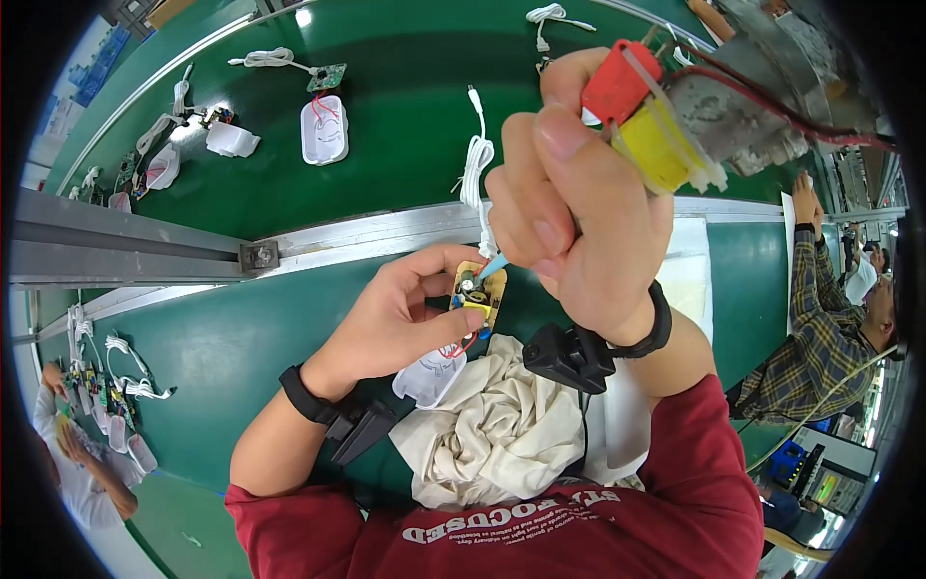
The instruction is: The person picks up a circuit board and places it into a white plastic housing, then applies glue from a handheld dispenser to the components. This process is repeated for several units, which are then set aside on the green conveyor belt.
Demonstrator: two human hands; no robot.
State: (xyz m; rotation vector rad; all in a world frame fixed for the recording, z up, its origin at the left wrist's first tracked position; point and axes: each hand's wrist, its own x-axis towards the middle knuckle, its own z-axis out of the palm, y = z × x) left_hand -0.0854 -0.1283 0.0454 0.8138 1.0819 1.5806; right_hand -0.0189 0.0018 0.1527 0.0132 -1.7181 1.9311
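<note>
A: Where's the piece being worked on?

B: The small tan-based circuit board crowded with yellow, blue and silver components (pixel 477 293) is in the left hand (pixel 391 314), above the dark green desk (pixel 241 352). That hand's fingers are clamped on its edges, thumb on the near end.

A: Why hold it that way?

B: Probably to keep it steady with its component side up, open to the thin light-blue tip (pixel 496 263) that reaches it from under the right hand (pixel 598 193).

A: And that hand's fingers?

B: Curled together, seemingly clamped on the tool behind the tip, though its shaft is hidden. I can't tell whether they also touch the red-and-yellow block on grey metal (pixel 646 116) in front of them.

A: What about containers?

B: The open white plastic half-shell (pixel 426 379) lies just below the board, beside the crumpled cream cloth (pixel 492 420). Thin red wires (pixel 467 345) run between board and shell, which likely explains why they stay so close. I see nothing else inside.

A: Any others?

B: Beyond the metal rail (pixel 367 227), a second rounded white shell (pixel 324 145) holds red wires leading up to a bare green circuit board (pixel 328 76).
</note>
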